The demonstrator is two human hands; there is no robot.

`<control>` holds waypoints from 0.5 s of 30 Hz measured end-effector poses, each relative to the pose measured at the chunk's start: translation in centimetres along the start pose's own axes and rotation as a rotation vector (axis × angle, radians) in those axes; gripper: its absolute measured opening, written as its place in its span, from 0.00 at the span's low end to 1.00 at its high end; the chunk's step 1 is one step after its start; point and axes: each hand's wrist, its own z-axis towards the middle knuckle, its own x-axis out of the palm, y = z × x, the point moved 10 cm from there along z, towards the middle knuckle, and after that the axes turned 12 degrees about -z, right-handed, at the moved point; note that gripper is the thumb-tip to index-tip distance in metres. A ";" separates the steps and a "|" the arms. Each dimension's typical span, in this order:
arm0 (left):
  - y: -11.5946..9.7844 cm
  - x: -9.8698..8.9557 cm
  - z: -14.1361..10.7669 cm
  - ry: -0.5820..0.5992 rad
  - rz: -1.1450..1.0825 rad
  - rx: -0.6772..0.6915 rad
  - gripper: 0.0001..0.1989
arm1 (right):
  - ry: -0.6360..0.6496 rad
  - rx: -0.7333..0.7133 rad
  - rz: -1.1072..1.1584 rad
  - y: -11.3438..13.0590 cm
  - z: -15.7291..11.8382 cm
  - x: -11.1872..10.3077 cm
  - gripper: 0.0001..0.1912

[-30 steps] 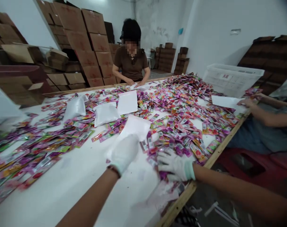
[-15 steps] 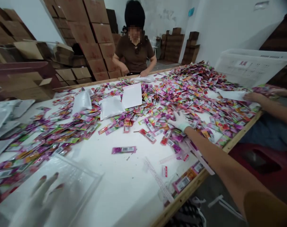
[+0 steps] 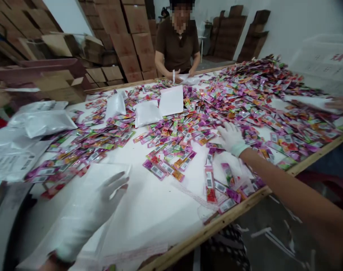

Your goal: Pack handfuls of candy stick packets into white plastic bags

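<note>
While the left hand (image 3: 89, 210) lies flat and open on a clear bag (image 3: 100, 188) near the front of the table (image 3: 149, 210), the right hand (image 3: 230, 137) reaches out, fingers spread and holding nothing, onto the packets (image 3: 171, 165) in the middle. The packets are small, flat and shiny, pink and purple, and they lie all over the white top in a big loose heap. Each one looks very light, and the smooth wrap is likely slippery, so a flat palm can slide a bunch along, but picking one up probably works best with a pinch at an end or a long edge. They bend a little and do not look easy to break. The bag is thin, soft and floppy — it would fold over if lifted by one corner, so I think the open edge is the best place to hold it. White pouches (image 3: 146, 113) lie further back among the packets. A person (image 3: 177, 41) works at the far side — another person's hand (image 3: 341, 103) shows at the right edge.
</note>
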 end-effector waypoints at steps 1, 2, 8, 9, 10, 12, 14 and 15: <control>-2.4 1.0 1.3 -0.006 -0.034 0.081 0.20 | -0.022 -0.035 0.034 2.5 -1.1 -1.0 0.27; -4.6 2.3 2.4 0.012 -0.052 0.152 0.21 | -0.017 -0.119 0.065 5.5 -2.6 -1.5 0.28; -9.0 8.4 3.2 0.176 0.222 0.165 0.28 | 0.129 -0.480 -0.002 11.4 -9.7 1.7 0.28; -8.9 8.5 2.6 0.194 0.229 0.149 0.29 | 0.161 -0.466 -0.032 9.6 -9.3 2.5 0.27; -8.8 8.3 2.0 0.206 0.221 0.145 0.29 | 0.184 -0.439 -0.061 7.5 -8.5 3.0 0.26; -8.7 7.3 1.4 0.190 0.181 0.164 0.28 | 0.180 -0.389 -0.087 4.4 -6.5 2.5 0.24; -8.3 6.0 2.1 0.139 0.139 0.166 0.22 | 0.115 -0.380 -0.022 4.3 -4.5 0.4 0.21; -8.3 5.7 2.8 0.143 0.111 0.176 0.20 | 0.081 -0.403 0.049 5.5 -3.8 -0.9 0.20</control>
